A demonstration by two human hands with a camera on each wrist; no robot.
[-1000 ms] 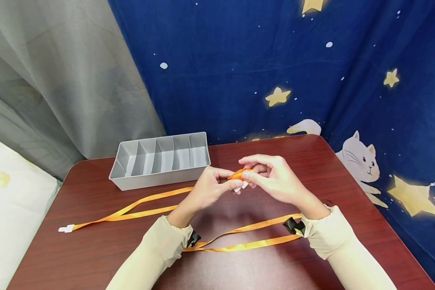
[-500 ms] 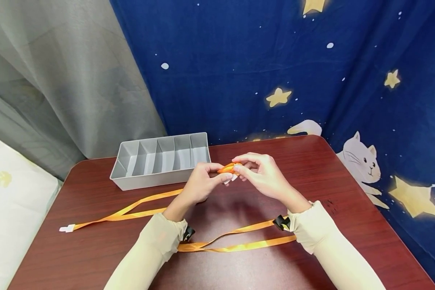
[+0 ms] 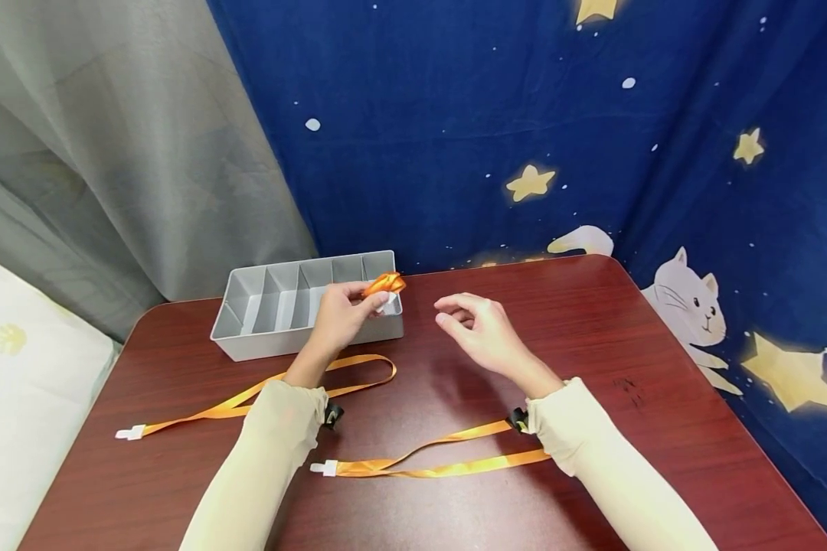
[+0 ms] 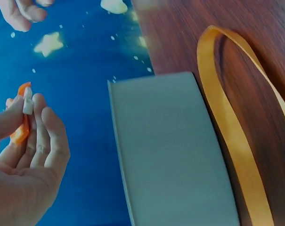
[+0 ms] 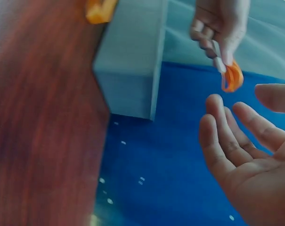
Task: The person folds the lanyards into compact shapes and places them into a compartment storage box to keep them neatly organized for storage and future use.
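Between thumb and fingers, my left hand (image 3: 340, 317) pinches a folded orange lanyard (image 3: 386, 284) with a white clip (image 4: 28, 101) on it. In the head view that bundle overlaps the right end of the grey divided box (image 3: 248, 346). My right hand (image 3: 482, 330) is apart from it, fingers loosely bent and nothing in them; the right wrist view shows its palm (image 5: 255, 174) facing the bundle. A second orange lanyard (image 3: 227, 405) lies looped in front of the box. Another lanyard (image 3: 448, 470) lies nearer the front, partly under the right wrist in view.
The box has several upright dividers and stands at the back left of the dark red table (image 3: 661, 459). A blue star-patterned curtain (image 3: 413, 153) hangs behind the table, with a grey curtain (image 3: 110, 153) on the left.
My left hand has carried the folded lanyard left and up to the box's right end. My right hand has let go of it and stays to the right.
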